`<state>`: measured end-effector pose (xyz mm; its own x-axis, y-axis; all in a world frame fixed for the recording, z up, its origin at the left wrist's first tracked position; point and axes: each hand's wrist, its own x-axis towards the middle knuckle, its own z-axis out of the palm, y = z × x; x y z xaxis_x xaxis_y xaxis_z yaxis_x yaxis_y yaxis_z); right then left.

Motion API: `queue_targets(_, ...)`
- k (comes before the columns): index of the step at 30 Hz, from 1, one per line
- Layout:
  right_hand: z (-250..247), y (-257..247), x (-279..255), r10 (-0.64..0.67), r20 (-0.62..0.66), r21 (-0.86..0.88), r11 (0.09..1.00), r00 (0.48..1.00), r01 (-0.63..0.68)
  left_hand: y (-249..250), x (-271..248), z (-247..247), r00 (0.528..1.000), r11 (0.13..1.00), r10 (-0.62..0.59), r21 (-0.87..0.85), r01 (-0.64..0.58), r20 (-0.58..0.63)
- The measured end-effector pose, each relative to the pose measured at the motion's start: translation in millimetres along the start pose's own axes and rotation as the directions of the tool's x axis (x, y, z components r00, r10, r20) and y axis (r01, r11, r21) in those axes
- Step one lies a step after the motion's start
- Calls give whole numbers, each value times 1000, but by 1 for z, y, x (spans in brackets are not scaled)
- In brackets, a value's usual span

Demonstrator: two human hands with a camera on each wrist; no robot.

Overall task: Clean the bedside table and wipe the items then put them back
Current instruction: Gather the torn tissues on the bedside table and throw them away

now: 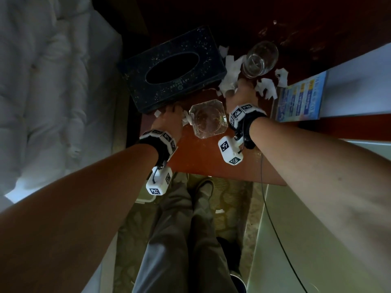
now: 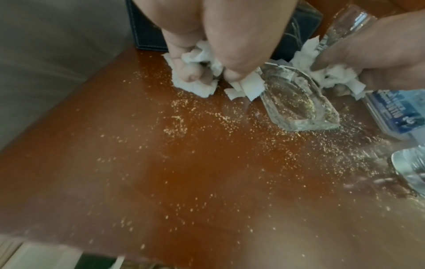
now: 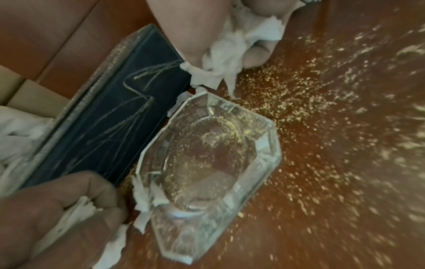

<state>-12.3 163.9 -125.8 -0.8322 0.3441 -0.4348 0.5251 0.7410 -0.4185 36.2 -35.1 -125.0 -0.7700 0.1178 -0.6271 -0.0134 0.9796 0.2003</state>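
The step in hand is gathering litter from the bedside table [image 2: 161, 172]: the left hand [image 1: 172, 117] clenches torn tissue scraps [image 2: 197, 54] beside the glass ashtray [image 1: 208, 119], and the right hand [image 1: 239, 92] clenches more scraps near the drinking glass [image 1: 259, 60]. Next, judged from the crumbs on the tabletop, discard the scraps, then lift the items clear and wipe.

Each hand, left hand [image 1: 172, 115] and right hand [image 1: 240, 92], grips crumpled tissue [image 1: 229, 80] beside the glass ashtray [image 1: 208, 119].
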Motion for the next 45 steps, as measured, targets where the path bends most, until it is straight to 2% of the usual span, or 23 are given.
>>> queue_targets(5, -3, -1, -15, -37, -62, 157, 987, 997, 46, -5, -12, -4, 997, 984, -73, -161, 73, 6)
queue_targets(11, -2, -12, -34, -219, 9, 132, 967, 976, 216, -14, -28, -15, 973, 949, -203, -266, 167, -111)
queue_targets(15, 4, -20, -25, -118, 53, 43, 992, 992, 116, -15, -26, -11, 952, 933, -294, -242, 266, -84)
queue_targets(18, 6, -22, -13, -39, 66, 21, 999, 997, 38, -12, -23, -3, 915, 888, -394, -293, 355, -85)
queue_targets(22, 12, -30, -2, -10, 73, -25, 1000, 997, 12, -13, -19, 2, 894, 842, -446, -361, 401, -45)
queue_targets(24, 13, -35, 1, -21, 95, -88, 996, 995, 30, -15, -18, 4, 907, 857, -419, -346, 382, -35)
queue_targets(27, 12, -40, -2, -36, 91, -133, 990, 995, 48, -20, -17, 7, 935, 905, -345, -293, 308, -85)
queue_targets(30, 11, -38, -16, -73, 34, -36, 997, 997, 74, -19, -22, 3, 950, 925, -300, -271, 267, -88)
queue_targets(32, 9, -36, -23, -52, 45, 24, 998, 998, 51, -18, -26, -2, 961, 931, -259, -290, 223, -92)
queue_targets(40, -2, -22, -26, 13, 36, 105, 994, 999, -16, -13, -16, 0, 998, 966, -66, -251, 61, -12)
queue_targets(45, -2, -8, -26, 8, 21, 125, 992, 1000, -10, -5, -3, 5, 998, 967, 12, -253, -26, -57)
